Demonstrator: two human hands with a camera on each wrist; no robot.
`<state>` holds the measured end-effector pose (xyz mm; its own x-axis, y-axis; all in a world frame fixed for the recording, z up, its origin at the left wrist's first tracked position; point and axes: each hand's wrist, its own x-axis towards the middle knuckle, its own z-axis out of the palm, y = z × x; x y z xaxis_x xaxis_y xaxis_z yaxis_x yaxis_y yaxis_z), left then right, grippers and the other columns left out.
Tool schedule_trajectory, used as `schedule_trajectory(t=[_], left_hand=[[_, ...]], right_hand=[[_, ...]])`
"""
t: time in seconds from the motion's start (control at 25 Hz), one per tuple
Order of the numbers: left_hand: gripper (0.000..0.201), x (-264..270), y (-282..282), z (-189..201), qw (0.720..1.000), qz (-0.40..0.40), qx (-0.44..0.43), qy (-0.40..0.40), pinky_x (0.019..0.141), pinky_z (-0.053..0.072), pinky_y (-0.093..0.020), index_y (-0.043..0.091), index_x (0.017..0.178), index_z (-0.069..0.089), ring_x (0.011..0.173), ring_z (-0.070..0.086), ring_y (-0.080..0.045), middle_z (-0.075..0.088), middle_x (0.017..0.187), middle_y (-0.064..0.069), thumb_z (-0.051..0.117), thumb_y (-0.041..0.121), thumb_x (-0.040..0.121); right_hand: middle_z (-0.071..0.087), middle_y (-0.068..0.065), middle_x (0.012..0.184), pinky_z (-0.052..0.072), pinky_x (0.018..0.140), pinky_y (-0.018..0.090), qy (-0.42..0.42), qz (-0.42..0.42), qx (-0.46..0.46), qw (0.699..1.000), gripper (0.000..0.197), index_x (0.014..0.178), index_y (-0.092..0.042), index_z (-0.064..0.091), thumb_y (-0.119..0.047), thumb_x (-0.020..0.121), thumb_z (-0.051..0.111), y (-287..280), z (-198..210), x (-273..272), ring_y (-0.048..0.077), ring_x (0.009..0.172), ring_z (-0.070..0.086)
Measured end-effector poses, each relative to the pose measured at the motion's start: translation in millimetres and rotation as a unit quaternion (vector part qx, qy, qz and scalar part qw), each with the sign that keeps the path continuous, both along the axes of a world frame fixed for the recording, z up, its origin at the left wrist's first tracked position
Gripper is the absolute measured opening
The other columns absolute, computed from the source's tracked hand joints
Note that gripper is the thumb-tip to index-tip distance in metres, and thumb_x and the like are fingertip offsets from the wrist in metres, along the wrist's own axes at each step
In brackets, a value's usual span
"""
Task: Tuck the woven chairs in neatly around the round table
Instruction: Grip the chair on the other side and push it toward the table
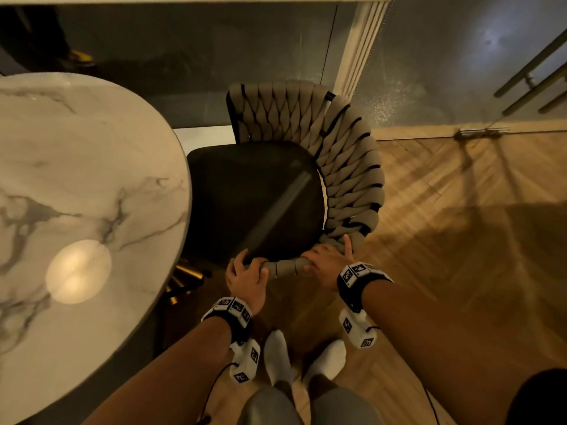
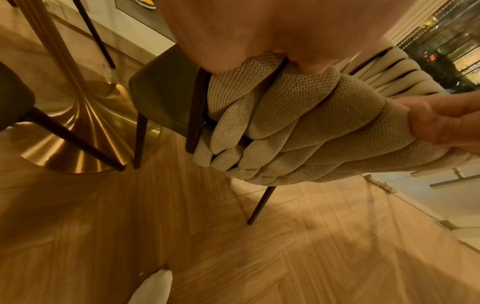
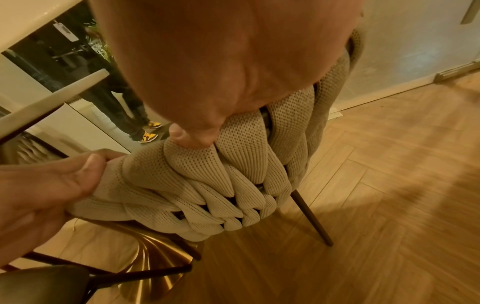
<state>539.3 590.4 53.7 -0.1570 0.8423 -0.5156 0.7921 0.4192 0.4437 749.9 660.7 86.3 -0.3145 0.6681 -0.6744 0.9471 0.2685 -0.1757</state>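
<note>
Left hand (image 1: 246,279) wraps its fingers round the top rail of the woven chair (image 1: 343,167), and the right hand (image 1: 328,264) grips the same rail just beside it. The chair's dark seat (image 1: 251,200) lies ahead of both hands, its edge close against the round table (image 1: 86,167) off to their left.

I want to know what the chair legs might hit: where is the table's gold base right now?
In the left wrist view the gold base stands on the wood floor at the left, with the woven chair's front legs at its edge.
</note>
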Motion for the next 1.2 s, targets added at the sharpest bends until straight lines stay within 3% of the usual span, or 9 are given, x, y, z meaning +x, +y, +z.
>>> schedule_trajectory(t=[0.16,0.32,0.44,0.52,0.76,0.96,1.2], left_hand=[[0.035,-5,19,0,1.000,-0.007,-0.008,-0.013,0.116,0.025,-0.062,0.034,0.133,0.050,0.147,0.010,-0.039,0.014,0.162,-0.003,0.034,0.040,0.102],[0.039,-10,26,0,0.999,-0.029,0.023,-0.012,0.116,0.029,-0.055,0.031,0.134,0.049,0.140,0.030,-0.034,0.031,0.153,-0.006,0.034,0.044,0.101],[0.052,-20,22,2,0.999,0.011,0.020,-0.036,0.103,0.046,-0.050,0.025,0.135,0.043,0.121,0.052,-0.026,0.049,0.132,-0.006,0.042,0.058,0.095],[0.054,-27,19,5,0.999,0.024,-0.001,-0.042,0.091,0.054,-0.047,0.029,0.126,0.044,0.106,0.058,-0.021,0.052,0.120,0.000,0.042,0.068,0.089],[0.050,-34,9,12,0.999,0.012,-0.013,-0.051,0.083,0.051,-0.037,0.027,0.121,0.047,0.099,0.056,-0.017,0.053,0.118,-0.001,0.048,0.065,0.089],[0.050,-45,-13,9,0.998,0.019,-0.021,-0.055,0.090,0.053,-0.043,0.028,0.125,0.045,0.101,0.055,-0.017,0.051,0.122,0.000,0.048,0.063,0.090],[0.045,-46,-7,13,0.999,-0.014,-0.046,-0.007,0.089,0.053,-0.047,0.028,0.119,0.047,0.102,0.057,-0.022,0.055,0.116,0.000,0.047,0.063,0.090]], right_hand=[[0.046,-0.004,0.144,-0.014,0.112,0.070,0.002,-0.007,0.030,1.000,0.039,0.139,-0.038,0.040,-0.045,0.101,0.030,12,-4,-2,0.023,0.143,0.029],[0.041,0.002,0.149,-0.008,0.114,0.068,-0.022,-0.031,0.086,0.996,0.040,0.138,-0.038,0.039,-0.049,0.101,0.029,5,-11,-6,0.027,0.148,0.020],[0.034,0.006,0.155,-0.005,0.113,0.068,-0.048,-0.058,0.111,0.991,0.042,0.140,-0.039,0.037,-0.050,0.100,0.031,-4,-12,-12,0.028,0.151,0.010],[0.031,0.007,0.156,-0.006,0.113,0.069,-0.052,-0.068,0.092,0.992,0.042,0.142,-0.038,0.035,-0.046,0.100,0.033,-4,-11,-15,0.029,0.151,0.006],[0.032,0.004,0.153,-0.006,0.113,0.072,-0.013,-0.088,0.072,0.993,0.041,0.142,-0.036,0.036,-0.041,0.102,0.036,-16,-8,-17,0.028,0.151,0.006],[0.031,0.001,0.153,-0.009,0.112,0.072,0.011,-0.097,0.078,0.992,0.040,0.141,-0.037,0.038,-0.044,0.102,0.031,-39,-11,-25,0.027,0.151,0.004],[0.021,0.003,0.159,-0.012,0.110,0.073,-0.008,-0.101,0.034,0.994,0.043,0.145,-0.041,0.032,-0.042,0.102,0.034,-37,-8,-28,0.029,0.152,-0.004]])
